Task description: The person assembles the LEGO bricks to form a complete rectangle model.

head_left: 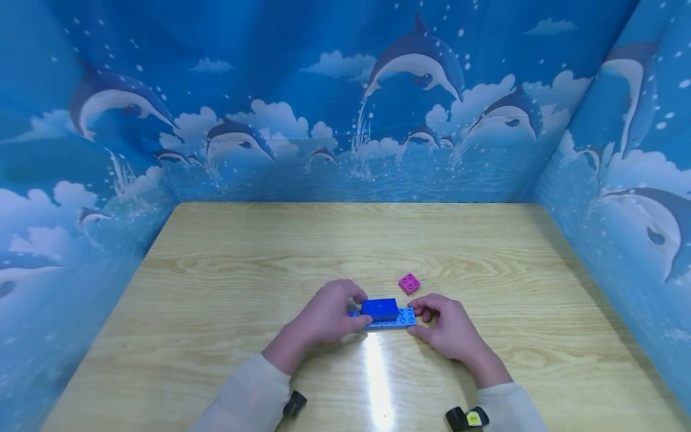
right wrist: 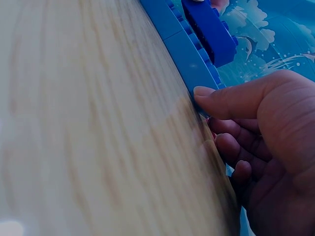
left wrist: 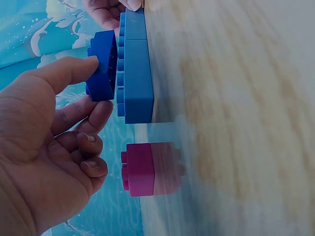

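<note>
My left hand (head_left: 330, 313) pinches a dark blue toy building brick (head_left: 380, 308) between thumb and fingers. That brick hangs slightly tilted just over the studs of two light blue bricks (left wrist: 138, 73), which lie end to end in a row on the table. A narrow gap shows between dark brick and studs in the left wrist view. At the row's right end, my right hand (head_left: 452, 330) grips the light blue brick, its thumb (right wrist: 221, 102) on the near side and fingers at the far side. The row's left end is partly hidden by my left hand in the head view.
A small pink brick (head_left: 409, 284) with studs up sits on the wooden table (head_left: 243, 258) just behind the row. Dolphin-printed curtains (head_left: 302, 120) enclose the back and sides of the table. Black straps (head_left: 467, 418) circle both wrists.
</note>
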{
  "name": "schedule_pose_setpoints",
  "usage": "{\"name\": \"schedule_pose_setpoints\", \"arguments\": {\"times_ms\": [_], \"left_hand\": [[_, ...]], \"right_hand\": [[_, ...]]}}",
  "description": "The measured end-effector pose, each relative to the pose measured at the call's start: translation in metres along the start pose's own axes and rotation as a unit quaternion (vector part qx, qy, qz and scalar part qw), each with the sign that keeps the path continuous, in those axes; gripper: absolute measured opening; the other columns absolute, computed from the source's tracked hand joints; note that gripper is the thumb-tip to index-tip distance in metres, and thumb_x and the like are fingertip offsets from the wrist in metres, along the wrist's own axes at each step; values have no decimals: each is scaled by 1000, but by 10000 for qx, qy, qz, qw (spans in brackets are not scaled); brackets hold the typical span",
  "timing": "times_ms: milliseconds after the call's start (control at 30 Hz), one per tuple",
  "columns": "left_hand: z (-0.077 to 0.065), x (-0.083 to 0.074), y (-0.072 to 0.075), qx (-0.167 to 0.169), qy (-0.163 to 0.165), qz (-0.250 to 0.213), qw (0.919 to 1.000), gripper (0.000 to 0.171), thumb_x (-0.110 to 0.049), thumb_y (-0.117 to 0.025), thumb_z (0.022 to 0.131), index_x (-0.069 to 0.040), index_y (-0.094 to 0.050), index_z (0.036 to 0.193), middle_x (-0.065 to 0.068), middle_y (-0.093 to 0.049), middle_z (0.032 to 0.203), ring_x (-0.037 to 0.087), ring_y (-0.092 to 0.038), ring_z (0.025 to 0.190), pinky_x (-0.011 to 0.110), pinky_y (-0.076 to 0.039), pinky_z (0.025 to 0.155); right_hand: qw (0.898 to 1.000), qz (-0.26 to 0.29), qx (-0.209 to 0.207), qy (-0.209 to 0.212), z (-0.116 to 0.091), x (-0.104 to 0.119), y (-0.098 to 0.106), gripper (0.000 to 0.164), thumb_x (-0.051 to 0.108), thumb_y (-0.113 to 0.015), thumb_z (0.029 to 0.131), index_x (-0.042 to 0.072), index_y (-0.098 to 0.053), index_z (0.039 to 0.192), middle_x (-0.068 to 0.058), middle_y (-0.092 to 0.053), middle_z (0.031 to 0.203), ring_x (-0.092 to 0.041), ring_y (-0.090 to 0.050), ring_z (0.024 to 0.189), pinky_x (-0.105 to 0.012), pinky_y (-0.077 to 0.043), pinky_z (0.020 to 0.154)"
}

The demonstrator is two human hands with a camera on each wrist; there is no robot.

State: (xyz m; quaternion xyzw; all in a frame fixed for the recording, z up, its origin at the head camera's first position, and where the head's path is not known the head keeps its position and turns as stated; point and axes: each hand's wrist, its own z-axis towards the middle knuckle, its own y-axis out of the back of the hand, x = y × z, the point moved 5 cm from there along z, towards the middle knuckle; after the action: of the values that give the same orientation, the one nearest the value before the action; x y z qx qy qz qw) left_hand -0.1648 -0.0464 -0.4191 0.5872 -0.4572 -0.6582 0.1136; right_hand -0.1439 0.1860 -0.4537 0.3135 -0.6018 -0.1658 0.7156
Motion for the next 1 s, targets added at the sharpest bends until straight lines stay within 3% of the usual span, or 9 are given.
{"name": "schedule_pose_setpoints", "arguments": {"times_ms": [400, 667, 867, 1000], "left_hand": [[2, -1, -6, 97, -220, 329, 9992, 37, -33, -83, 81, -13, -73, 111, -8, -65, 99, 10, -58, 91, 30, -51, 83], [3, -4, -7, 122, -303, 607, 9976, 38, -35, -82, 82, -13, -73, 112, -8, -65, 101, 10, -59, 93, 31, -50, 85], [3, -4, -7, 129, -375, 631, 9972, 38, -34, -82, 82, -12, -73, 112, -8, -65, 100, 10, -58, 92, 30, -50, 85], [3, -4, -7, 101, -402, 592, 9974, 38, -34, -82, 82, -12, -73, 111, -7, -65, 98, 9, -58, 89, 29, -50, 83]], "right_hand": [[10000, 28, -30, 52, 0, 0, 0, 34, 6, -88, 73, 10, -73, 103, 5, -62, 86, -15, -55, 79, -29, -49, 68], [9999, 43, 43, 84, 1, -1, -1, 36, 7, -88, 73, 9, -72, 104, 5, -62, 87, -16, -55, 79, -29, -50, 69], [9985, -223, -187, 455, 3, 8, 4, 46, 13, -93, 67, 9, -72, 108, 8, -63, 90, -15, -57, 81, -31, -52, 71], [9959, -158, -363, 809, 7, 20, 6, 45, 19, -92, 70, 9, -72, 110, 7, -66, 94, -18, -58, 82, -37, -51, 71]]}}
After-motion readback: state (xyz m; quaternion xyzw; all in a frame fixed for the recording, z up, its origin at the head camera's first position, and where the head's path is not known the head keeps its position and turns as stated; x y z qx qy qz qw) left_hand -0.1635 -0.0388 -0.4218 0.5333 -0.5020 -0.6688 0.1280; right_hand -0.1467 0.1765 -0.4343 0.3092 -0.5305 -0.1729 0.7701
